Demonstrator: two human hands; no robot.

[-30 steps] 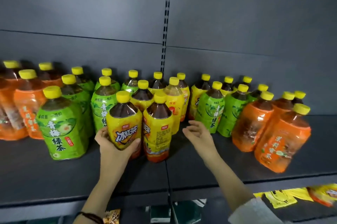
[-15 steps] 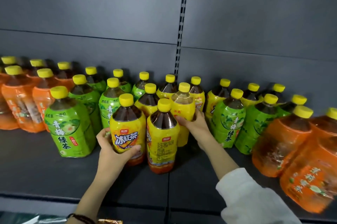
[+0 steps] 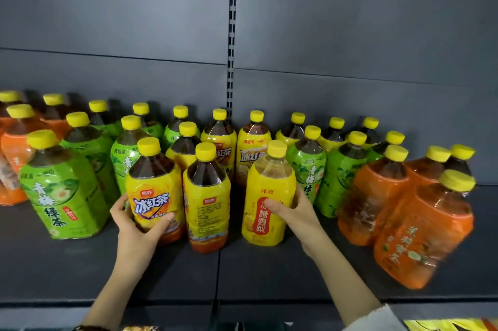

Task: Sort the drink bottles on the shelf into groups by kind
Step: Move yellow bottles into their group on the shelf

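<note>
Hands apart, each gripping upright front-row bottle: left hand (image 3: 134, 225) on dark iced-tea bottle (image 3: 155, 196), right hand (image 3: 293, 213) on pale pear-drink bottle (image 3: 266, 185). Pear-drink bottle stands right of iced-tea cluster (image 3: 223, 153), green-label bottles (image 3: 310, 169) just beyond on shelf (image 3: 80, 271) — right hand placed to lift it clear.

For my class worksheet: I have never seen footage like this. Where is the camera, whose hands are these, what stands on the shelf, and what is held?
No machine here: a person wears one wide-angle camera on the head, looking down at their own bare hands. The dark shelf carries yellow-capped drink bottles: green-labelled bottles, yellow ones, orange-labelled bottles. The left hand has its grip round a dark tea bottle; the right hand has its grip round a pale drink bottle, both yellow-labelled.
</note>
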